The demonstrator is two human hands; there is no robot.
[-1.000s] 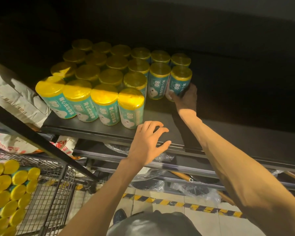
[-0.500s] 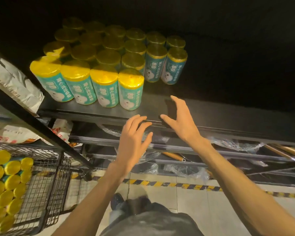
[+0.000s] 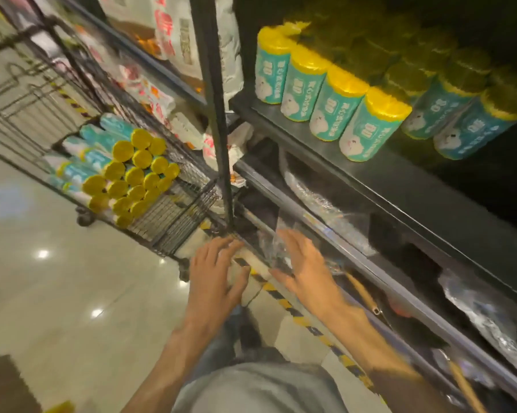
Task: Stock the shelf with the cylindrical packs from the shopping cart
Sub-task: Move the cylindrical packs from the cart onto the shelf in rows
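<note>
Both hands are carrying nothing: the left hand (image 3: pixel 214 277) and right hand (image 3: pixel 306 268) are hanging flat-fingered below the shelf (image 3: pixel 385 177) front edge, apparently free for another pick. Stocked packs (image 3: pixel 334 93) are standing upright along that front edge, labels outward. Remaining cylindrical packs (image 3: pixel 132 171) are lying stacked in the shopping cart (image 3: pixel 173 222), near its right-hand end.

Empty left hand (image 3: pixel 214 280) and right hand (image 3: pixel 306 271), fingers (image 3: pixel 290 242) spread, below stocked shelf (image 3: pixel 355 171)
</note>
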